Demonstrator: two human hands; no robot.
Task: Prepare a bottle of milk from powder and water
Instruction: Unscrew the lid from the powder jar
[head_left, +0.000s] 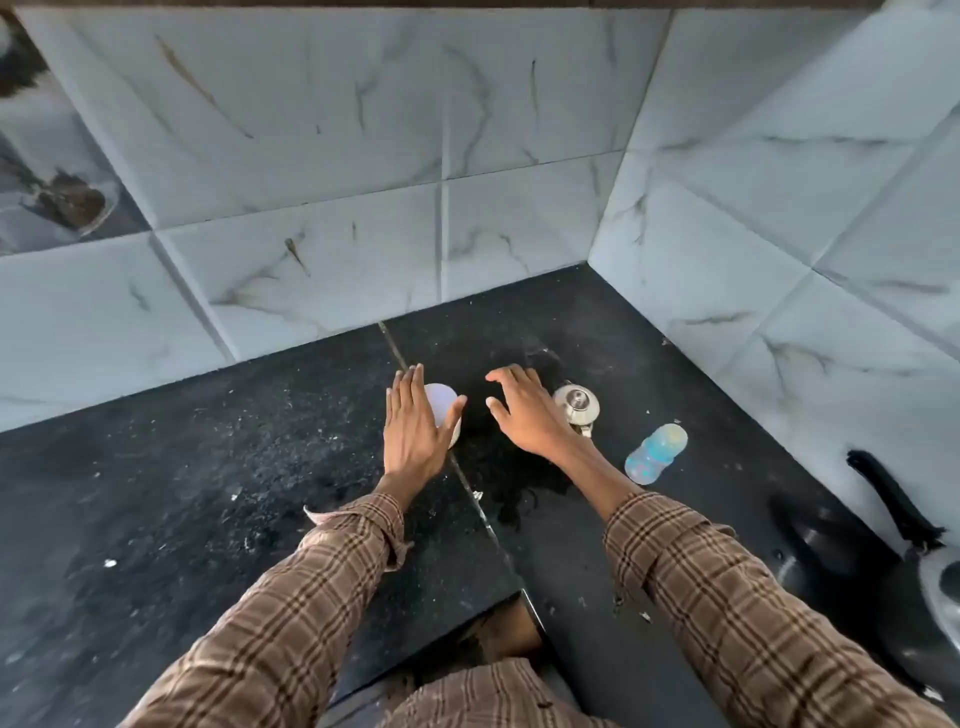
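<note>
A white round container (441, 402) with a pale lid stands on the black counter (208, 467). My left hand (415, 426) is over its left side, fingers straight and apart, thumb along its right edge; I cannot tell whether it touches. My right hand (522, 410) hovers to the right, fingers spread, holding nothing. Just beyond its wrist stands a small steel kettle (576, 405) with a knobbed lid. A baby bottle (655, 453), clear blue with coloured print, lies tilted on the counter to the right.
Marbled white tiles (363, 156) wall the counter at the back and right, forming a corner. A dark pan with a black handle (893, 499) sits at the right edge. A wet patch (514, 493) spreads near the counter seam. White specks litter the surface.
</note>
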